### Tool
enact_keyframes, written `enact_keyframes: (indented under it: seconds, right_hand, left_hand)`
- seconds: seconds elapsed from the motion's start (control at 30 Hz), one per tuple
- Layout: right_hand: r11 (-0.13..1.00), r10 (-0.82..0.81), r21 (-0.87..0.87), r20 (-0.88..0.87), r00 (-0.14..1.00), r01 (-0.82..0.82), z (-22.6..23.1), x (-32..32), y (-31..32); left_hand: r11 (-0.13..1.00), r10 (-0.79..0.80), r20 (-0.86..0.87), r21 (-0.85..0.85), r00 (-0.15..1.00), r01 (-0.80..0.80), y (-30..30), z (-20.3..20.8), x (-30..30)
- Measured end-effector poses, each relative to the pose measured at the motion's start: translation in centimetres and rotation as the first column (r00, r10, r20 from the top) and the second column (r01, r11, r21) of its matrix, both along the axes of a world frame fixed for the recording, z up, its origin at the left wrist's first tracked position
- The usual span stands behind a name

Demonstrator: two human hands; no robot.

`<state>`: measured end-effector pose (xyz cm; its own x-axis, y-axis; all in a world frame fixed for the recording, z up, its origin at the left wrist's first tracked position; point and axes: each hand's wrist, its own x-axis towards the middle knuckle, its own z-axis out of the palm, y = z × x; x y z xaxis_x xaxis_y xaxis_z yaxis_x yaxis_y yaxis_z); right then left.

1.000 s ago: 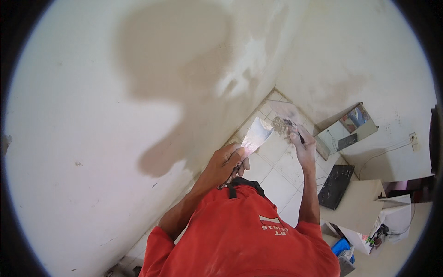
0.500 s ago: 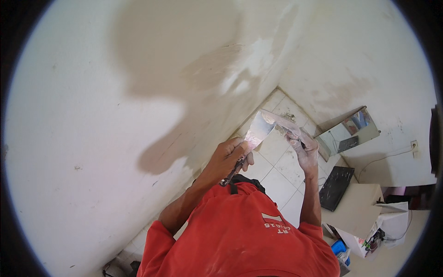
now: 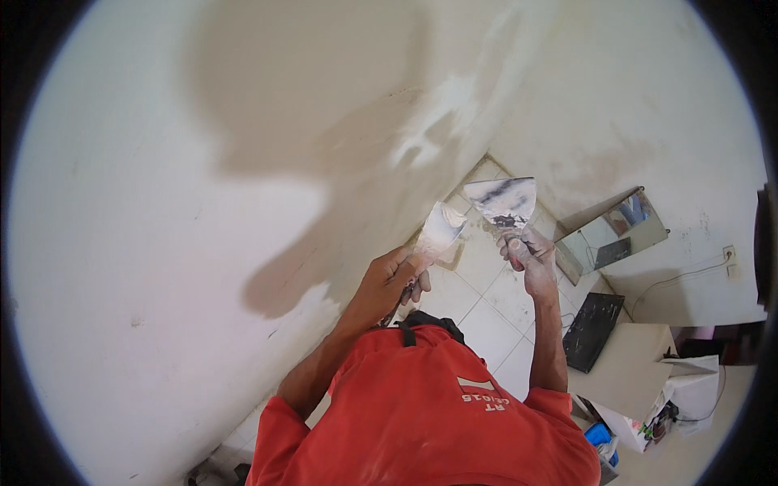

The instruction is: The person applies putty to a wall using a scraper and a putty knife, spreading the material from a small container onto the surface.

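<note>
The pale, matte plaster wall [image 3: 138, 243] on the left carries a large soft-edged shadow and, toward the corner, bright, uneven patches. Judging by these, the surfacing looks partly done: blotches and small pits suggest areas left to even out, though shadow makes it impossible to tell how much is finished. The off-white adjoining wall [image 3: 673, 130] shows a faint brownish smear. Between them lies a floor of pale square ceramic tiles [image 3: 506, 292] with thin grout lines and scattered smudges.

The person wears a red cloth shirt [image 3: 405, 405] with light dusty marks. To the right are a boxy beige piece of furniture [image 3: 628, 364], a rectangular mirror [image 3: 612, 235] tilted by the wall, and a flat black rectangular panel [image 3: 594, 330] flecked with white.

The dusty right hand [image 3: 528, 257] is closed around the handle of a wide metal scraper with a flared blade [image 3: 504, 198], streaked dark and whitish. The left hand [image 3: 395, 279] is closed on a narrower metal scraper with a pale-smeared blade [image 3: 440, 231], its handle mostly hidden. Both blades point away from the body, just beside each other but apart, over the floor near the corner. A small, creamy dab of off-white paste [image 3: 452, 215] sits at the narrower blade's tip, apparently unspread.
</note>
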<state>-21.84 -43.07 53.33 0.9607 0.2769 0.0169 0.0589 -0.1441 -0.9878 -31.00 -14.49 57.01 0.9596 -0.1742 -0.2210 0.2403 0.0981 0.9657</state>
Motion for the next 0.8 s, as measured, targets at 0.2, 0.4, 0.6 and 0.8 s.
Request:
enact_keyframes:
  seconds: [0.2,0.4,0.6,0.8]
  right_hand:
    - [0.997,0.058,0.045,0.053,0.997,-0.06,0.7,-0.9,0.7]
    - [0.994,0.055,-0.11,0.246,0.968,-0.028,0.3,-0.9,0.8]
    - [0.973,0.077,-0.231,0.4,0.913,0.019,1.4,-1.0,1.8]
    - [0.944,0.088,-0.322,0.45,0.888,0.07,1.1,-0.6,2.1]
  left_hand:
    - [0.999,-0.006,-0.003,-0.033,1.0,0.006,-0.3,0.0,0.7]
    - [1.0,-0.014,-0.006,-0.006,1.0,0.014,-0.2,-0.1,0.8]
    - [0.999,0.008,-0.007,0.036,1.0,-0.008,-0.2,-0.1,1.1]
    - [0.998,0.008,-0.006,0.055,1.0,-0.008,-0.2,-0.5,1.3]
